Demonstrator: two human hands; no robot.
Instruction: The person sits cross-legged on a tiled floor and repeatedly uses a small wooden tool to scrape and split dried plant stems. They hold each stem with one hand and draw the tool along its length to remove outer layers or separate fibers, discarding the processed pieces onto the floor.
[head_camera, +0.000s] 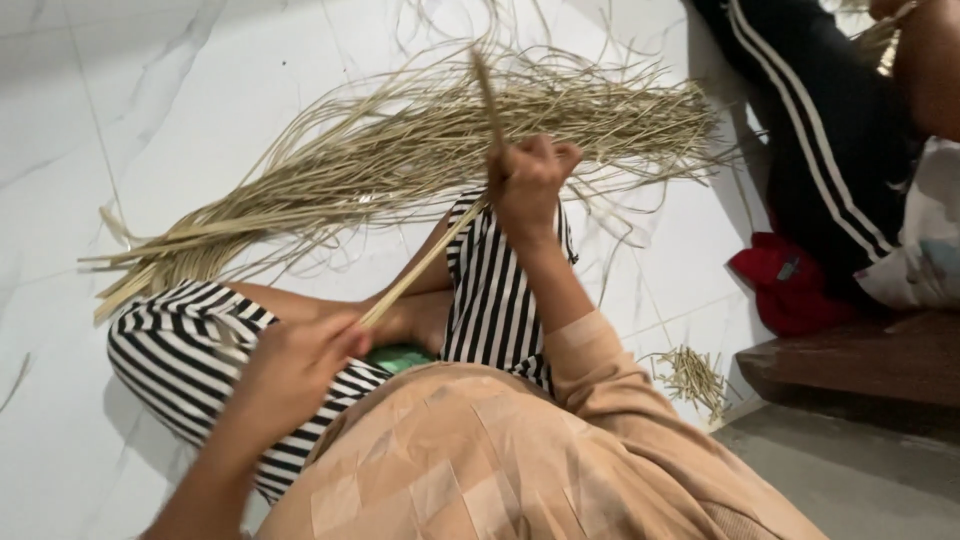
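My left hand (292, 372) grips the near end of a long pale straw strip (425, 262) over my lap. My right hand (528, 178) is raised and closed on the same strip farther along, where it bends and its free end sticks upward. Behind both hands a large pile of dried straw strips (400, 150) lies spread on the white marble floor (120, 120). My legs in black-and-white striped trousers (495, 290) are folded under me.
Another person in black trousers with white stripes (820, 130) sits at the right, beside a red cloth (790, 285). A small heap of cut straw ends (692, 378) lies by a dark wooden step (860, 365). A green object (400, 357) shows in my lap.
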